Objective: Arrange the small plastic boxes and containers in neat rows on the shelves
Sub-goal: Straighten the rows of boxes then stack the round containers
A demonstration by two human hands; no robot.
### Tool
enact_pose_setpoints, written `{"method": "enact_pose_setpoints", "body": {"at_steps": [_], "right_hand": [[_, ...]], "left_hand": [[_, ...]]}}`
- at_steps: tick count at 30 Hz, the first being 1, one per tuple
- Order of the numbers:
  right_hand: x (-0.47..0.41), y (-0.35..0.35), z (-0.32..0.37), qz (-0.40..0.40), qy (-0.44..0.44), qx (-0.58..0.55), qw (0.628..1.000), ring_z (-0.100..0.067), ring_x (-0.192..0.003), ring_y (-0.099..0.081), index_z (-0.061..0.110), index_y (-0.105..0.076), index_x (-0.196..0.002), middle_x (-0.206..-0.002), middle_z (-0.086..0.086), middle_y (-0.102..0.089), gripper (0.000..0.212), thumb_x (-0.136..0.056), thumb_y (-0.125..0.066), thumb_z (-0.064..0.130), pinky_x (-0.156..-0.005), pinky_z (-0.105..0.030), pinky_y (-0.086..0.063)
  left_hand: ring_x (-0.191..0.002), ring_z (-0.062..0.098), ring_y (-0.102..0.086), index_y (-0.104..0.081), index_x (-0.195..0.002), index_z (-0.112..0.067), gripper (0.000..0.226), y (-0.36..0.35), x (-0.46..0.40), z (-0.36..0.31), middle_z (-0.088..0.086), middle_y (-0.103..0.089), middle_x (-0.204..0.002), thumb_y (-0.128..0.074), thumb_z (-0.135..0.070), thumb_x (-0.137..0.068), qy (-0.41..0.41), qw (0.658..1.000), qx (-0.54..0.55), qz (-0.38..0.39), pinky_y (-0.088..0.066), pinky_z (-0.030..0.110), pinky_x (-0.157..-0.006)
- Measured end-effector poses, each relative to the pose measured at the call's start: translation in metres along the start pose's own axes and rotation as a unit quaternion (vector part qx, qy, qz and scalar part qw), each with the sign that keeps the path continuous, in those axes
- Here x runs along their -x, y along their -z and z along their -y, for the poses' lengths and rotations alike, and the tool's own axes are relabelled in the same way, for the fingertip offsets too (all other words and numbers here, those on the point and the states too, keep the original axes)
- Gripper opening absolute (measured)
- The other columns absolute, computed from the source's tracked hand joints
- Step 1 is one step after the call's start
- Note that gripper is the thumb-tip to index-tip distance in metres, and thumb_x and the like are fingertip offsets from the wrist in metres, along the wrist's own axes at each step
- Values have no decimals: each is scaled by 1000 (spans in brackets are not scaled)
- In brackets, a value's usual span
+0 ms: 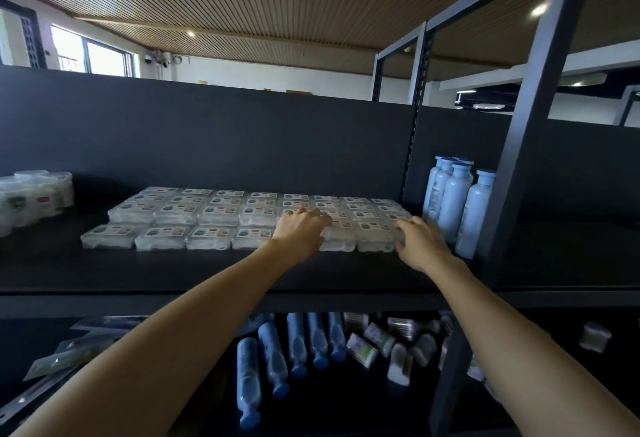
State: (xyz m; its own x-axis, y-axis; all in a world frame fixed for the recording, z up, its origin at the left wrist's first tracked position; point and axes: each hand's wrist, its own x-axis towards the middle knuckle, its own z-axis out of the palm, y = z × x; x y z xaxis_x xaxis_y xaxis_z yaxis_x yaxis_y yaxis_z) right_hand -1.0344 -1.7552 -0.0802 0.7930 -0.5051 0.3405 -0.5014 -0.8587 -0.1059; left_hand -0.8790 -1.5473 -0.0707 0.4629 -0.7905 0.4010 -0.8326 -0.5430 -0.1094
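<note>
Several small clear plastic boxes (207, 216) with printed labels lie in rows on the black shelf (207, 273), some stacked two high. My left hand (300, 230) rests on top of the boxes in the front right part of the rows, fingers bent over them. My right hand (420, 246) touches the right end of the front row, fingers curved against the box (375, 237) at that end. Between the two hands sit two stacked front-row boxes (341, 240).
Round clear tubs (33, 195) stand at the shelf's far left. White bottles with blue caps (457, 201) stand just right of the boxes, behind a black upright post (519, 145). The lower shelf holds lying blue-capped bottles (277, 357) and small packets (388, 339).
</note>
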Motion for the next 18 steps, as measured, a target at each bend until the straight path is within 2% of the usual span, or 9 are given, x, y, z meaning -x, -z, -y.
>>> {"method": "enact_pose_setpoints", "body": {"at_steps": [6,9,13,18], "right_hand": [[-4,9,3,-8,12,31,999,-30,-124,-43,24,-49,-136,-137,-3,-49,49,-90,-62,32,-107,-45,-36],[-6,10,27,-31,30,-6,999,-27,-127,-41,27,-46,-137,-139,0,-44,54,-87,-65,26,-105,-44,-38],[-9,2,93,-60,133,-80,986,-26,-130,-40,20,-51,-133,-136,-1,-45,45,-90,-64,15,-105,-41,-39],[-11,-13,189,-65,237,-133,960,-25,-126,-42,18,-54,-128,-131,-1,-49,36,-92,-59,18,-104,-39,-40]], "left_hand": [[-119,27,-53,-55,-131,-26,38,0,0,-1,2,-56,-129,-60,-26,-94,7,1000,19,-5,-47,42,-94],[-124,25,-48,-53,-134,-25,41,4,9,11,1,-54,-134,-60,-32,-95,2,999,46,-22,-45,40,-95],[-128,25,-44,-55,-132,-21,38,7,33,51,3,-55,-132,-52,-39,-99,13,997,51,-61,-44,42,-100],[-125,26,-46,-55,-132,-20,39,17,89,121,4,-57,-129,-50,-39,-99,92,993,27,-63,-43,42,-99]]}}
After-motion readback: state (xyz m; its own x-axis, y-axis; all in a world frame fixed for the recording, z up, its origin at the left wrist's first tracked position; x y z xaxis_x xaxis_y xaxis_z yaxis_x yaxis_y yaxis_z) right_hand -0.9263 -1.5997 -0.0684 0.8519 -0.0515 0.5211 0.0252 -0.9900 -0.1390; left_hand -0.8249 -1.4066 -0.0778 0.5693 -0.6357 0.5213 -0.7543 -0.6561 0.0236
